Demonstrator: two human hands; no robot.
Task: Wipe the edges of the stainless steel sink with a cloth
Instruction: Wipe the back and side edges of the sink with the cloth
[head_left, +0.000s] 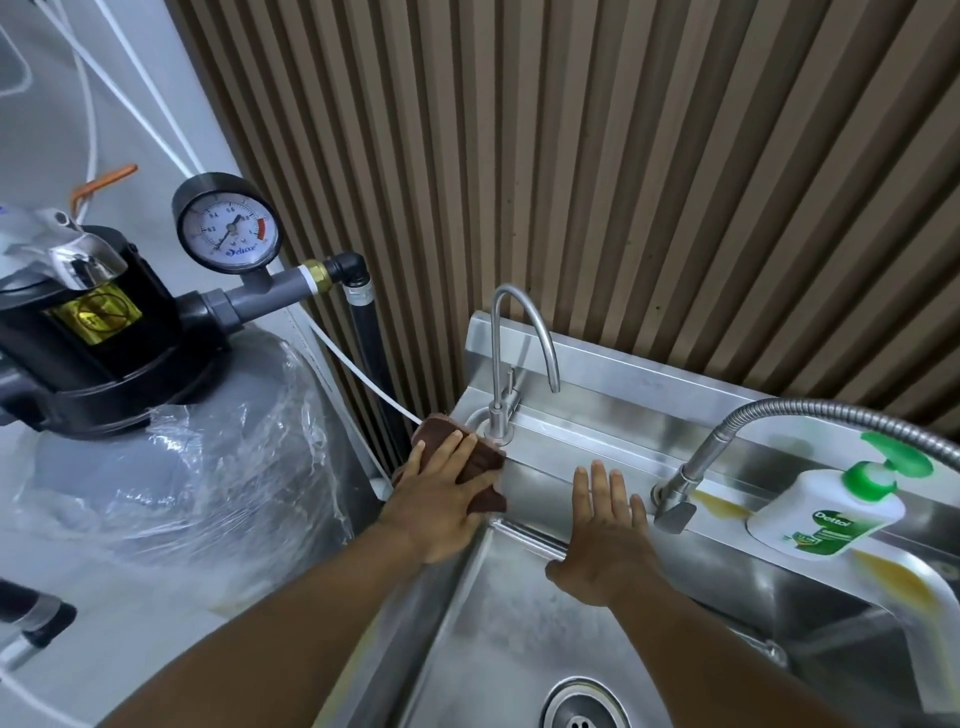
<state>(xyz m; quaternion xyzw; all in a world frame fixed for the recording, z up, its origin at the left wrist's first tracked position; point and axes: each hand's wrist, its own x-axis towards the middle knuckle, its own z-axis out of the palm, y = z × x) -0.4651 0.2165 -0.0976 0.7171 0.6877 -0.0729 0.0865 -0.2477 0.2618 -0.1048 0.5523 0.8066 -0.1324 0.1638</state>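
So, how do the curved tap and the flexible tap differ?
The curved tap is a smooth, rigid tube; the flexible tap is a ribbed hose. The curved tap stands upright at the back left corner of the sink; the flexible tap arches in from the right. The curved tap's spout ends high; the flexible tap's nozzle hangs low. Both are silvery metal.

Cannot see much of the brown cloth (484, 461) under the left hand (441, 496), nor the bottom of the round steel drain (579, 707), cropped
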